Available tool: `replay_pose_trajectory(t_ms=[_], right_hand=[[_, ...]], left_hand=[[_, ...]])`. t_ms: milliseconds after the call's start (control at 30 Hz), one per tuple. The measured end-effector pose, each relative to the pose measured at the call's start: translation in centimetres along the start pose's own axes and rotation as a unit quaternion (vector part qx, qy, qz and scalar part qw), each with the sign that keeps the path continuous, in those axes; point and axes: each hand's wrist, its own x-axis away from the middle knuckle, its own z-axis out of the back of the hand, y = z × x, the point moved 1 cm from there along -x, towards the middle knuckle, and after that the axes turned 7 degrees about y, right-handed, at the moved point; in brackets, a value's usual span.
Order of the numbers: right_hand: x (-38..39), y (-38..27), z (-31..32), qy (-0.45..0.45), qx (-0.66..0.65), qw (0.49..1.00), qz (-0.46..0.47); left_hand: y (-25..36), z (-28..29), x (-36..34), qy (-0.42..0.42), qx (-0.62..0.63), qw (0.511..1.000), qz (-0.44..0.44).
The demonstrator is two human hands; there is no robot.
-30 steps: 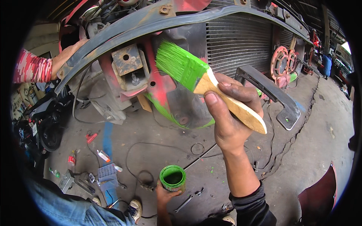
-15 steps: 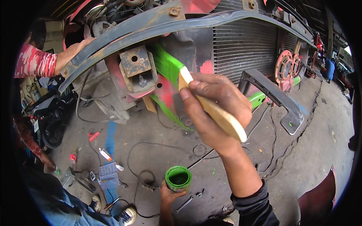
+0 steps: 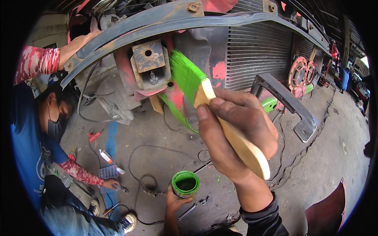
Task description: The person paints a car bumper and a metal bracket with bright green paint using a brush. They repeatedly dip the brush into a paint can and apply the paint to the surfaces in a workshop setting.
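My right hand (image 3: 234,133) grips a paintbrush (image 3: 244,151) by its pale wooden handle. Its green-loaded bristles lie against the pink and dark car-body panel (image 3: 199,49), just right of a rusty square bracket (image 3: 147,55), below a long curved metal beam (image 3: 236,19). Fresh green marks show on the lower panel. Low in the view, my left hand (image 3: 173,200) holds an open can (image 3: 185,183) of green paint around its side.
A co-worker (image 3: 31,149) bends at the left, one hand on the beam, another near the floor among small tools. Cables and a wrench (image 3: 187,211) lie below. A radiator (image 3: 256,55), black angled bracket (image 3: 285,102) and red horn (image 3: 297,72) are rightward. A dark red panel (image 3: 327,204) lies lower right.
The brush has lowered and moved rightward along the panel since half a second ago, my right hand with it. The co-worker has stooped into view, reaching a hand down to the floor items.
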Motion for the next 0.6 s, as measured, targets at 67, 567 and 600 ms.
replay_pose_trajectory(t_ms=[67, 567, 600], right_hand=[[1.3, 0.7, -0.9, -0.010, 0.016, 1.000, -0.011], [4.3, -0.6, -1.4, 0.000, 0.029, 0.996, -0.081], [5.0, -0.8, -1.5, -0.013, 0.042, 0.994, -0.098]], left_hand=[[0.0, 0.0, 0.2, -0.003, -0.008, 1.000, -0.011], [-1.1, -0.5, 0.2, -0.010, 0.042, 0.999, -0.024], [-1.0, -0.5, 0.3, -0.011, 0.036, 0.999, -0.016]])
